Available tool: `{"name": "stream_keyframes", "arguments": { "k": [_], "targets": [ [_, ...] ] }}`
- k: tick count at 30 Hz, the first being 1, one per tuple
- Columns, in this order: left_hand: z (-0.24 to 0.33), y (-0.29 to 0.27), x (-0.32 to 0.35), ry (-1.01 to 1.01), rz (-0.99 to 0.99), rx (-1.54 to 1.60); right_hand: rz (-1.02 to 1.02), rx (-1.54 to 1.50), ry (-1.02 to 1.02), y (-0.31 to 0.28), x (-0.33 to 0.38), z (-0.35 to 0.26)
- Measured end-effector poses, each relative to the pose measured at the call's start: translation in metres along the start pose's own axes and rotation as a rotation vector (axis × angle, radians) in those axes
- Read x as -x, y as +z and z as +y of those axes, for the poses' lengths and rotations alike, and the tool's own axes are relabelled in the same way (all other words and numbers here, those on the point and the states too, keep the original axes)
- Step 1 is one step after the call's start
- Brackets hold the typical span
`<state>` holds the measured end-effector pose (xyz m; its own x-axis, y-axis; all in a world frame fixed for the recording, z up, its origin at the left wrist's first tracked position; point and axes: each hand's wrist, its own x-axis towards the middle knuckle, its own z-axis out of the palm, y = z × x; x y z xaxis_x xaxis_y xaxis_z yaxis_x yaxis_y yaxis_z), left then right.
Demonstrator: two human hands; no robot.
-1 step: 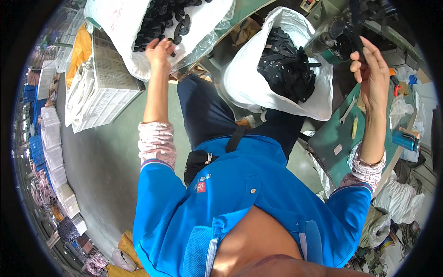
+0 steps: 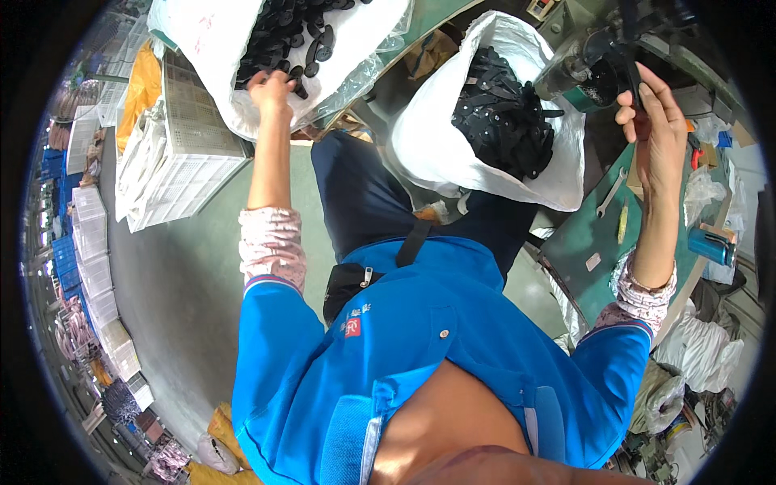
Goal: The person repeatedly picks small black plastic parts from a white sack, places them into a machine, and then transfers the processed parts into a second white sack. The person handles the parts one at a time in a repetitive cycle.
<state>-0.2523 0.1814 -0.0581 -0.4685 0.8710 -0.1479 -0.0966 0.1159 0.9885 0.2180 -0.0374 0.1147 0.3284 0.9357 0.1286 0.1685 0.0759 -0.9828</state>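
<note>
My left hand (image 2: 271,90) reaches to the lip of a white woven sack (image 2: 356,40) at the upper left. Its fingers are curled together at a small black plastic part (image 2: 299,83), one of many elongated, round-ended pieces heaped in this sack. My right hand (image 2: 659,117) is raised at the upper right, with thumb and fingers around a black lever (image 2: 629,77) on a dark machine (image 2: 594,69). Between my hands, a second white sack (image 2: 420,149) stands open by my knees, full of flat black parts (image 2: 501,117).
On the green bench (image 2: 582,234) at right lie a wrench (image 2: 612,192), a yellow-handled tool (image 2: 622,222) and a blue cylindrical container (image 2: 711,245). White plastic crates (image 2: 194,145) stand to the left, topped by yellow cloth (image 2: 141,89). More crates (image 2: 89,234) line the far left.
My left hand's fingers have curled in toward a black part, and the hand has shifted slightly left. My right hand has moved slightly right, still at the lever.
</note>
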Motion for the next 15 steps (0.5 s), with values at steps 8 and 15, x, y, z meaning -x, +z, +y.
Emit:
{"name": "stream_keyframes", "arguments": {
  "k": [8,15],
  "targets": [
    [0.033,0.015,-0.051,-0.315,0.287,-0.152,-0.005,0.463,-0.196,0.036,0.047,0.038],
    [0.011,0.047,-0.103,-0.302,0.396,-0.667,-0.058,0.324,-0.007,0.081,0.111,0.067]
  ]
}}
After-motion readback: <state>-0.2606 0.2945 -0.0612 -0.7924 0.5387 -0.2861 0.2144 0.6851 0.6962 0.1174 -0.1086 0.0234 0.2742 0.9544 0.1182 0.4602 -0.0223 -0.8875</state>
